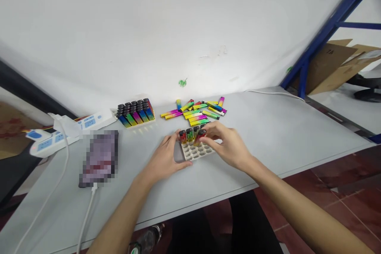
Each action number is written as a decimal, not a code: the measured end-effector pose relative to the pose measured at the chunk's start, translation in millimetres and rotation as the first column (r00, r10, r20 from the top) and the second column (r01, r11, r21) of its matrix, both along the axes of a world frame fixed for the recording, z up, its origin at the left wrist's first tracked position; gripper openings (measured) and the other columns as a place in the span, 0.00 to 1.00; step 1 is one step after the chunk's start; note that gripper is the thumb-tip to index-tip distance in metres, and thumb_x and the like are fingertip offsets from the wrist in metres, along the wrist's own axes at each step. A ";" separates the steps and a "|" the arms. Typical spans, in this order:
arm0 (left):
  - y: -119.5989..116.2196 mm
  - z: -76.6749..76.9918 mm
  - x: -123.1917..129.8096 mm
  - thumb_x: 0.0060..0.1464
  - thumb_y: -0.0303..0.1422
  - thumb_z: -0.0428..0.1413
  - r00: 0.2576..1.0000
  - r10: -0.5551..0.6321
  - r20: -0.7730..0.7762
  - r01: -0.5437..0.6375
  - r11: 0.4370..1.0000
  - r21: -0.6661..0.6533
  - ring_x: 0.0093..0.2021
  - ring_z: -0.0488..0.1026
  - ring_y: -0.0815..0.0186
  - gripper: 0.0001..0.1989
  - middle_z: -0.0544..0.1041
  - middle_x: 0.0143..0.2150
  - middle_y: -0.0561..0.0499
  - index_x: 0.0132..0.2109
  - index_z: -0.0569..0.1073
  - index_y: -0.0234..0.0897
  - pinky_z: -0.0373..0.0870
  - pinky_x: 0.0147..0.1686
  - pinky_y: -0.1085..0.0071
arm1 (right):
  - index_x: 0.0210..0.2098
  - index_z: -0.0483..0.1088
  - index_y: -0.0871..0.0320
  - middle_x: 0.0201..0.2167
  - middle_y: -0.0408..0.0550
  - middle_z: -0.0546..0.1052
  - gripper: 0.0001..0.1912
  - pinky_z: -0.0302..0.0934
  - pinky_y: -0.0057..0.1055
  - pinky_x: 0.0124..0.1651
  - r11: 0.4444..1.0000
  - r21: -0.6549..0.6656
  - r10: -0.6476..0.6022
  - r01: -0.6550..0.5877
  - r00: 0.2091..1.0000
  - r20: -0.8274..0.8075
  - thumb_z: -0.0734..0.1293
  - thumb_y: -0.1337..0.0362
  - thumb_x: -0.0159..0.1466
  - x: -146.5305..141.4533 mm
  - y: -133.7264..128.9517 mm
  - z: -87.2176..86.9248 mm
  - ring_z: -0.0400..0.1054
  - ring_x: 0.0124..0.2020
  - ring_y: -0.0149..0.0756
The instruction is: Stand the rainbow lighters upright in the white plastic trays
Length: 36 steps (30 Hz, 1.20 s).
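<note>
A white tray (195,152) with rows of holes lies on the table in front of me. Along its far side several lighters (189,135) with black tops stand upright in the holes, while the nearer holes show bare. My left hand (163,156) grips the tray's left side, thumb at the near corner and fingers at the far one. Pinched between the thumb and fingers of my right hand (228,143) is a red lighter (201,134), tilted above the tray. Its lower end and the holes under my right hand are partly hidden.
Shiny multicoloured lighters (198,112) lie in a loose pile behind the tray. A second block of upright lighters (135,113) stands to the left. Further left are a power strip (86,123), a blurred phone (101,158) and its white cable (87,216). A wall closes the back.
</note>
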<state>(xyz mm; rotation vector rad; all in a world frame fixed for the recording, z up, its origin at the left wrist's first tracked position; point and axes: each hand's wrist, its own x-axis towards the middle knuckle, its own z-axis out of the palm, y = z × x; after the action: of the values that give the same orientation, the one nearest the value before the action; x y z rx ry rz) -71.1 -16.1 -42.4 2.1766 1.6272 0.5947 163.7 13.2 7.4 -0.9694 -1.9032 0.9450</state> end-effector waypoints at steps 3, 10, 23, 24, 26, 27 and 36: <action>-1.0 1.9 -0.3 0.47 0.49 0.65 1.000 -0.005 0.028 0.005 1.000 0.008 0.63 0.62 0.50 0.48 0.67 0.60 0.41 0.68 0.52 0.42 0.63 0.61 0.52 | 0.44 0.67 0.51 0.40 0.44 0.81 0.08 0.70 0.36 0.43 0.999 0.004 0.052 -0.052 0.996 0.070 0.67 0.61 0.65 -23.1 0.8 -7.5 0.77 0.39 0.37; -3.4 7.2 -1.1 0.44 0.51 0.66 0.998 -0.045 0.040 0.045 0.999 0.005 0.60 0.64 0.49 0.44 0.69 0.57 0.42 0.63 0.60 0.39 0.65 0.58 0.53 | 0.46 0.66 0.51 0.42 0.46 0.81 0.08 0.64 0.34 0.37 0.995 0.096 -0.028 -0.008 0.932 0.361 0.64 0.63 0.68 -42.0 -2.1 -21.4 0.77 0.38 0.40; -2.1 4.2 -1.4 0.46 0.54 0.64 0.996 -0.083 -0.011 0.083 0.996 0.036 0.59 0.64 0.48 0.44 0.69 0.56 0.40 0.63 0.61 0.37 0.65 0.58 0.52 | 0.21 0.62 0.55 0.17 0.44 0.69 0.25 0.45 0.31 0.27 0.901 0.353 -0.377 0.253 0.860 0.343 0.58 0.47 0.69 -18.3 4.6 9.2 0.56 0.19 0.31; -1.8 3.6 -1.4 0.46 0.54 0.64 0.997 -0.081 -0.009 0.082 0.996 0.038 0.60 0.64 0.48 0.45 0.69 0.57 0.40 0.64 0.60 0.36 0.65 0.59 0.52 | 0.21 0.61 0.55 0.17 0.43 0.66 0.26 0.45 0.31 0.28 0.875 0.371 -0.429 0.312 0.854 0.295 0.57 0.48 0.70 -9.8 15.1 11.2 0.55 0.19 0.31; -1.1 2.4 -1.5 0.46 0.55 0.63 0.996 -0.083 -0.014 0.084 0.996 0.036 0.60 0.63 0.48 0.45 0.69 0.57 0.40 0.64 0.60 0.37 0.64 0.60 0.52 | 0.25 0.66 0.55 0.20 0.45 0.69 0.23 0.48 0.32 0.30 0.821 0.390 -0.529 0.418 0.813 0.243 0.56 0.50 0.71 8.3 43.3 8.1 0.59 0.22 0.33; -0.8 1.9 -1.8 0.46 0.55 0.63 0.996 -0.083 -0.020 0.084 0.996 0.035 0.61 0.63 0.48 0.45 0.68 0.58 0.40 0.64 0.60 0.37 0.64 0.60 0.52 | 0.29 0.69 0.55 0.25 0.47 0.73 0.20 0.50 0.32 0.31 0.804 0.384 -0.562 0.454 0.790 0.243 0.56 0.52 0.70 17.1 59.4 2.4 0.62 0.26 0.36; 0.5 1.8 -3.8 0.46 0.59 0.61 0.992 -0.068 -0.104 0.073 0.996 0.042 0.60 0.65 0.46 0.43 0.70 0.57 0.39 0.61 0.63 0.37 0.66 0.58 0.52 | 0.40 0.75 0.59 0.47 0.60 0.72 0.15 0.56 0.48 0.55 0.752 0.398 -0.655 0.525 0.660 0.367 0.67 0.55 0.61 46.5 138.0 -64.0 0.62 0.52 0.54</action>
<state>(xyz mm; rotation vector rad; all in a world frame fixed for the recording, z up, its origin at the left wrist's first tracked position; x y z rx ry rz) -75.0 -15.5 -40.5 2.3227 1.5937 0.5130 210.3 151.1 -56.6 -1.6474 -1.8186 0.0369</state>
